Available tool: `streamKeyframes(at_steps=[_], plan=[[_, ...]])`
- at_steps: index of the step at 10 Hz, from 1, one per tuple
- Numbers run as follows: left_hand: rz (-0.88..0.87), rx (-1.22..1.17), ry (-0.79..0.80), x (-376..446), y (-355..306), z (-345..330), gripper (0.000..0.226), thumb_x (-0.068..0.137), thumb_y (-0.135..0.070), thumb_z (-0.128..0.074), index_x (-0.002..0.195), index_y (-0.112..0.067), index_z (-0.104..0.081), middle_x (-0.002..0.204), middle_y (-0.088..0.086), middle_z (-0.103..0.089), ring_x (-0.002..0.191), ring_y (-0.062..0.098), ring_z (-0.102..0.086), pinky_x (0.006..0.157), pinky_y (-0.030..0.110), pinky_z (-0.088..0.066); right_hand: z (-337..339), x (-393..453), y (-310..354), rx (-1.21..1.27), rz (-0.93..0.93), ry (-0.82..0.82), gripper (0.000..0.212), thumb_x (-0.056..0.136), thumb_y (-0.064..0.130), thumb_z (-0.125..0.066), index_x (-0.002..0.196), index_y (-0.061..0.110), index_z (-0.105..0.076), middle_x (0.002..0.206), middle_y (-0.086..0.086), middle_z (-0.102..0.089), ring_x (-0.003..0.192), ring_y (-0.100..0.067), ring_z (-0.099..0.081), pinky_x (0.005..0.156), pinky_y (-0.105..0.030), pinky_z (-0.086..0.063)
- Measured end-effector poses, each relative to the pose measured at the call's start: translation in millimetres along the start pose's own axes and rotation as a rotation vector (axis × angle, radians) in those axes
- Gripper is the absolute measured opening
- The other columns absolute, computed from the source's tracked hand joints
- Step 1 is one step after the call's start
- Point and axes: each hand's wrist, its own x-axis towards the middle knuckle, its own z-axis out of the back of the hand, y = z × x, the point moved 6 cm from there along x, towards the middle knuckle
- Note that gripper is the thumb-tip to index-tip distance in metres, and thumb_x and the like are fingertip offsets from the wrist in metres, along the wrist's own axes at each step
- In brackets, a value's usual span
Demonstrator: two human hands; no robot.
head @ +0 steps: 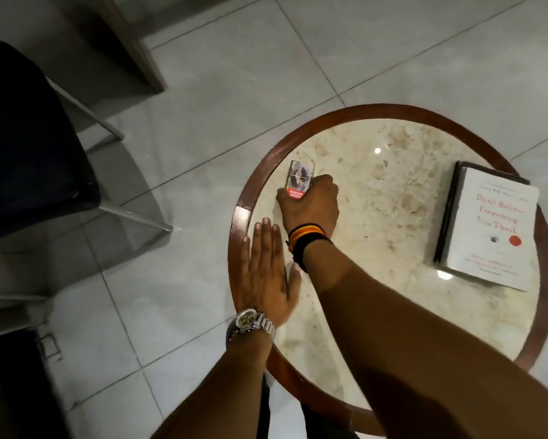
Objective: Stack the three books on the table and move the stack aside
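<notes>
A stack of books [488,226] lies at the right side of the round marble table [393,191], a white cover with red lettering on top and dark books beneath it. How many books lie under the white one I cannot tell. My right hand [310,205] reaches across to the table's left part and grips a small box [298,180] with a picture and a red label. My left hand [268,270] rests flat, fingers straight and together, on the table's left rim, empty. It wears a metal watch.
The table has a reddish wooden rim [244,217]. A dark chair [28,147] with metal legs stands on the tiled floor to the left. A wooden furniture leg [133,42] stands at the upper left.
</notes>
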Motion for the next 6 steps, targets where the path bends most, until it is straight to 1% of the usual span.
streamKeyframes(at_steps=[1,2,3,4,5,6], plan=[[-0.005,-0.01,0.068,-1.3,1.4,-9.5,0.08,0.104,-0.055,-0.012,0.171,-0.01,-0.009,0.181,0.011,-0.005,0.169,0.024,0.0,0.137,0.046,0.001,-5.4,14.2,1.4,-0.029,0.003,-0.003,0.063,0.078,0.044,-0.079,0.123,0.009,-0.053,0.125,-0.015,-0.059,0.108,-0.037,-0.065,0.089,-0.041,-0.056],[0.007,-0.026,0.081,-1.2,1.6,-9.9,0.081,0.104,-0.054,-0.029,0.171,-0.011,-0.01,0.181,0.01,-0.007,0.169,0.024,-0.005,0.137,0.045,0.0,-5.6,19.2,1.9,-0.048,0.031,-0.004,0.065,0.077,0.05,-0.079,0.123,0.011,-0.053,0.123,-0.012,-0.06,0.106,-0.035,-0.066,0.085,-0.041,-0.056],[0.012,-0.015,0.089,-0.8,2.0,-8.7,0.084,0.103,-0.054,-0.037,0.171,-0.011,-0.011,0.181,0.01,-0.008,0.168,0.024,-0.007,0.136,0.043,0.004,-5.4,19.6,0.5,-0.007,0.033,-0.002,0.071,0.074,0.056,-0.08,0.124,0.013,-0.052,0.121,-0.01,-0.06,0.104,-0.033,-0.066,0.083,-0.04,-0.057],[0.013,-0.013,0.078,-0.4,0.9,-5.2,0.085,0.102,-0.053,-0.04,0.17,-0.01,-0.013,0.18,0.011,-0.01,0.168,0.025,-0.008,0.136,0.041,0.007,-0.9,15.0,-3.6,0.049,0.042,-0.008,0.072,0.076,0.058,-0.078,0.127,0.013,-0.053,0.123,-0.009,-0.06,0.107,-0.03,-0.065,0.079,-0.033,-0.05],[0.019,-0.022,0.072,1.0,2.7,-4.6,0.083,0.103,-0.053,-0.037,0.17,-0.01,-0.012,0.18,0.011,-0.009,0.168,0.024,-0.006,0.135,0.041,0.007,10.7,11.7,-11.8,0.16,0.052,0.018,0.062,0.086,0.05,-0.072,0.134,0.014,-0.054,0.127,-0.008,-0.063,0.112,-0.025,-0.064,0.092,-0.035,-0.051],[0.025,-0.061,0.096,-2.8,1.9,-0.5,0.081,0.106,-0.054,-0.029,0.171,-0.011,-0.009,0.18,0.009,-0.004,0.167,0.021,0.002,0.136,0.042,0.008,45.1,-15.7,-29.2,0.261,0.134,-0.004,0.039,0.093,0.042,-0.067,0.125,0.019,-0.065,0.113,0.003,-0.07,0.092,-0.007,-0.066,0.087,-0.026,-0.055]])
